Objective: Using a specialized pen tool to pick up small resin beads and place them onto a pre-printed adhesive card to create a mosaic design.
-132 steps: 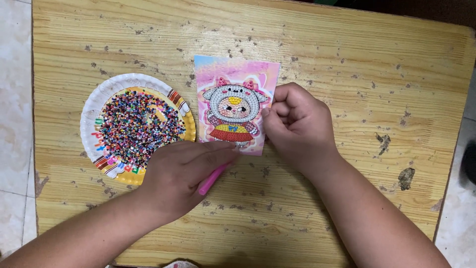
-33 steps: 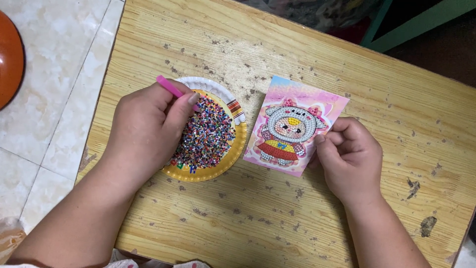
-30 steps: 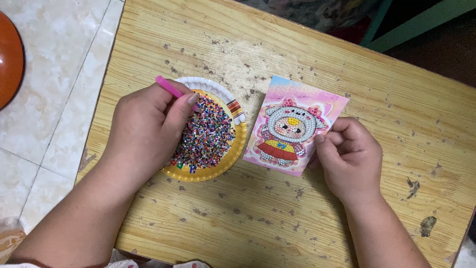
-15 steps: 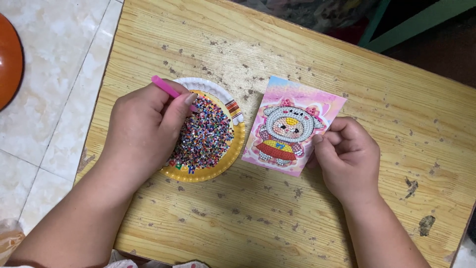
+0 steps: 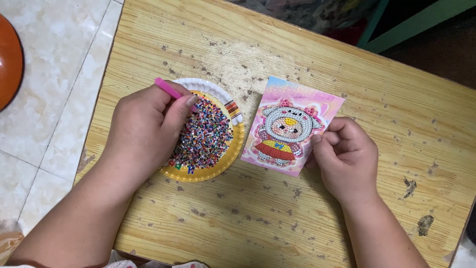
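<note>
My left hand (image 5: 144, 131) has its grip closed around a pink pen (image 5: 168, 90), its tip down among the coloured beads (image 5: 208, 134) in the paper plate (image 5: 233, 149); my right hand (image 5: 347, 154) pinches the right edge of the bead picture card (image 5: 292, 124), its grip closed, flat on the wooden desk (image 5: 277, 208) just beside the plate.

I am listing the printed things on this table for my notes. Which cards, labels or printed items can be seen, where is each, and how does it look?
Picture card: middle of the wooden table, under the right hand; tilted rectangle, pink and blue, bead-covered cartoon figure.
Paper plate: left of the card, under the left hand; round, yellow and white rim with coloured print, holding mixed beads.
No screens or signs.
</note>
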